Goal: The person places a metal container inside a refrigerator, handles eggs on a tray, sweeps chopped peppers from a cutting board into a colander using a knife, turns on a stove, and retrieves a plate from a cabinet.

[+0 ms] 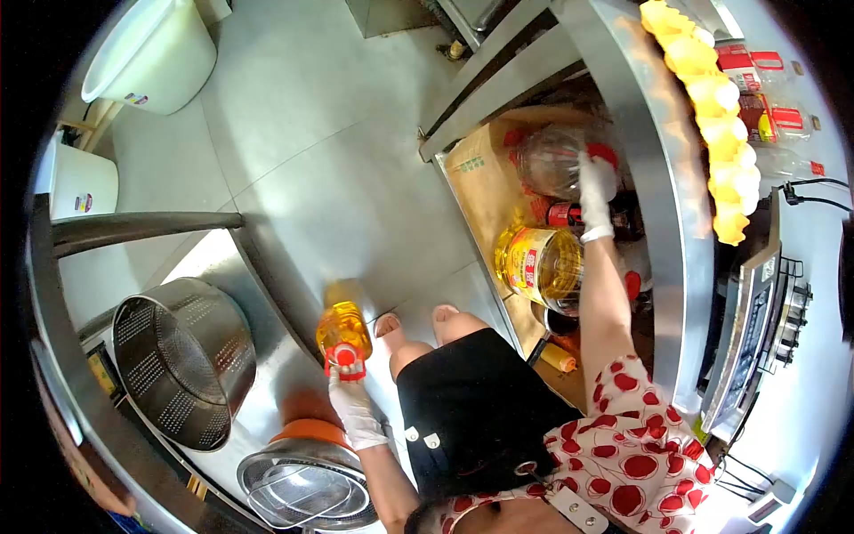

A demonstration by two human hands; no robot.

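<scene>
My left hand (354, 408), in a white glove, is closed on the red handle of a cooking oil bottle (342, 327), which holds yellow oil and is above the floor or resting on it; I cannot tell which. My right hand (596, 196), also gloved, reaches into the lower shelf and grips a large clear plastic bottle (547, 162) near its red top. Its fingers are partly hidden. Close below that hand lies a labelled bottle of yellow oil (538, 265), and a dark bottle with a red label (565, 214) is beside it.
Cardboard (480, 182) lines the shelf under the steel counter (658, 178). An egg tray (712, 116) sits on the counter's edge. At left are a perforated steel pot (182, 356), a strainer (307, 485) and a white tub (160, 67). A small yellow-orange bottle (558, 357) lies on the shelf.
</scene>
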